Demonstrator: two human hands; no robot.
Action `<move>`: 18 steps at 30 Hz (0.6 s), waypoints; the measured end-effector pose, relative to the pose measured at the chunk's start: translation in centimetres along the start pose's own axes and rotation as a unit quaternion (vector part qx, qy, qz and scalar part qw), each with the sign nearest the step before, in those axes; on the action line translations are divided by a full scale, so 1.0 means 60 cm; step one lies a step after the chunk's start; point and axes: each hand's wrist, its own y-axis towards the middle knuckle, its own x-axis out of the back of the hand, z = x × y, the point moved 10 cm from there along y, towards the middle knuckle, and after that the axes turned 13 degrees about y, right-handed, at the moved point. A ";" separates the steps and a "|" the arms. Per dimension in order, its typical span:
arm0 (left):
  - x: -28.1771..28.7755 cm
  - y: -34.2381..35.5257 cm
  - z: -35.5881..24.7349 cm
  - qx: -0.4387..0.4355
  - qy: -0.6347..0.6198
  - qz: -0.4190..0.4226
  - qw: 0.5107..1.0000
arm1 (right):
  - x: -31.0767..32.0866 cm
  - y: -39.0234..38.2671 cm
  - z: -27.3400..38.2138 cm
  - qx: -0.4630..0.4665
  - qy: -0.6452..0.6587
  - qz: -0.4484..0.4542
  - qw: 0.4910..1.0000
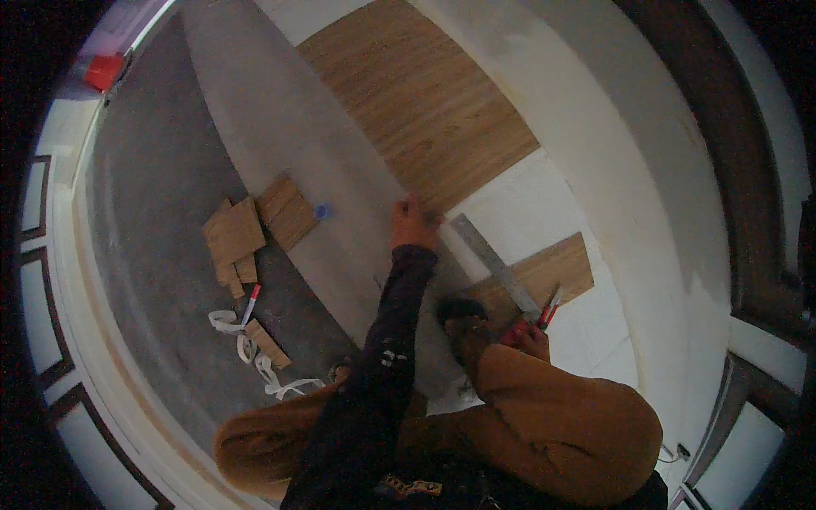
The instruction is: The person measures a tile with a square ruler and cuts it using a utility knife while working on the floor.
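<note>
My left hand (414, 226) reaches forward to the near corner of the wood-look flooring (416, 93). Its fingers are curled, and whatever they may pinch is too small to make out. Low on the right, my right hand (534, 342) is closed around a red utility knife (552, 308) that points up and away from me. Something red (513, 331) beside that hand is partly hidden. A metal ruler (495, 262) lies slantwise across a cut wood-look plank (563, 270), its near end close to my right hand.
A long grey strip (297, 144) runs across the dark grey floor (144, 221). Plank offcuts (236, 234), a blue round item (321, 212), a red-and-white marker (252, 303) and curled white strips (246, 347) lie left. White flooring (518, 191) borders the pale wall (629, 161) at right.
</note>
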 end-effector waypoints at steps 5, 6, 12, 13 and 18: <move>-0.021 0.004 0.014 -0.003 0.003 0.015 1.000 | 0.003 -0.009 0.003 -0.042 -0.005 -0.039 0.998; -0.033 0.018 0.070 0.046 -0.176 0.005 0.983 | -0.028 -0.005 0.005 -0.038 -0.003 -0.026 0.999; -0.026 0.004 0.020 -0.010 -0.058 -0.038 0.998 | 0.018 0.000 -0.006 -0.020 -0.011 -0.049 0.999; -0.023 0.006 0.032 -0.006 -0.079 -0.036 0.996 | 0.008 0.001 -0.006 -0.021 -0.051 -0.033 0.998; 0.007 -0.007 0.002 -0.023 0.023 -0.043 0.999 | 0.007 0.003 0.003 0.016 -0.043 0.009 0.999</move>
